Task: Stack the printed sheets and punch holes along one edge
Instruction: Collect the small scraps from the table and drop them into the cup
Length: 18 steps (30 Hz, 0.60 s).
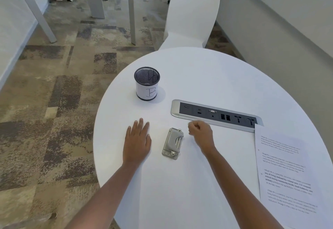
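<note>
1. At the table's [207, 70] right edge lie the sheets [288, 171], unpunched.
2. The left hand [137, 142] rests flat with fingers straight; the right hand [201, 132] is curled on nothing visible (blurred).
3. The punch [172, 144] sits between them, near the front edge; next, probably fetch the sheets.

One camera sits on the person's head. It looks forward and down, from close up, at the left hand [137, 142] and the right hand [201, 134] on the round table [207, 77]. The view is wide: beyond the hands it takes in a chair [192, 15], and left of the left hand the floor [54, 102].
</note>
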### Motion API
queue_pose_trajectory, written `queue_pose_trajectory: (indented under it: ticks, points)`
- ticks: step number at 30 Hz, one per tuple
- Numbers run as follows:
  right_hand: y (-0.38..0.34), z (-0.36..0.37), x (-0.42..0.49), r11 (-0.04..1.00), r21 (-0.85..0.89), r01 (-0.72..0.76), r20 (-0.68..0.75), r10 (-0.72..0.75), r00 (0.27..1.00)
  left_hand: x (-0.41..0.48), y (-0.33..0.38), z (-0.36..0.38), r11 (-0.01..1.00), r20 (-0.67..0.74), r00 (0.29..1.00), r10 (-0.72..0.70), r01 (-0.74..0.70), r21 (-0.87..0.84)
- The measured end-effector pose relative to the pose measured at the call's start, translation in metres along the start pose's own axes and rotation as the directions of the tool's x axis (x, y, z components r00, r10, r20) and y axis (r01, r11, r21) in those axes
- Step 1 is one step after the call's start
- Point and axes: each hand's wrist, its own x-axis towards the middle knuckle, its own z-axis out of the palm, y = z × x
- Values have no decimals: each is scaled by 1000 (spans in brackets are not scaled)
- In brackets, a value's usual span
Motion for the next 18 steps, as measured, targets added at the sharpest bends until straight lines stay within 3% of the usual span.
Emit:
queue_pose_trajectory:
  ticks: [10,18]
  points:
    - [-119,54,66,944,-35,329,73,-325,943,18,-4,0,999,-23,1000,-9,10,49]
    - [-148,80,102,908,-128,398,106,-387,916,22,-4,3,997,-12,1000,-25,26,68]
